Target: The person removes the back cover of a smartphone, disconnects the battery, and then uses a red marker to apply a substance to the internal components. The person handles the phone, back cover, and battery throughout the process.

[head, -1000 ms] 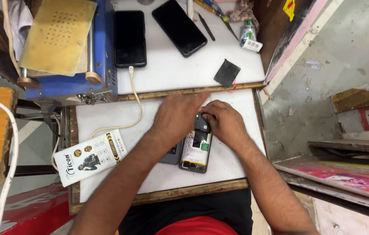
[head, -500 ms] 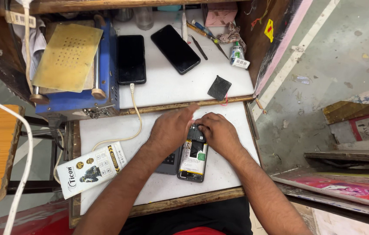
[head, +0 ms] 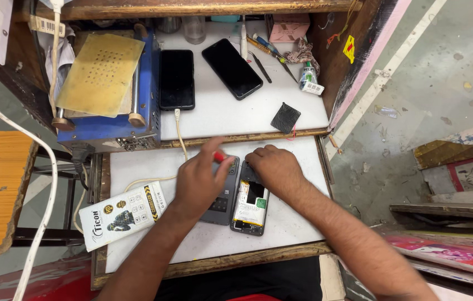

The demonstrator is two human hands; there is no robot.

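**Left hand lifted a red-tipped tool beside the opened phone**

The left hand (head: 200, 181) was closed on a small red-tipped tool (head: 219, 157), which was not visible half a second before. The right hand (head: 272, 170) pressed its bent fingers, holding nothing, on the top of the opened phone (head: 250, 203), which lay on the white worktop (head: 147, 167) beside a grey back cover (head: 222, 198).

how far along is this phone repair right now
Done: the opened phone with its insides exposed lies on the white work surface, its grey back cover beside it. In hand: the left hand holds a red-tipped tool; the right hand presses the phone's top end. Left: the cover is not yet refitted.
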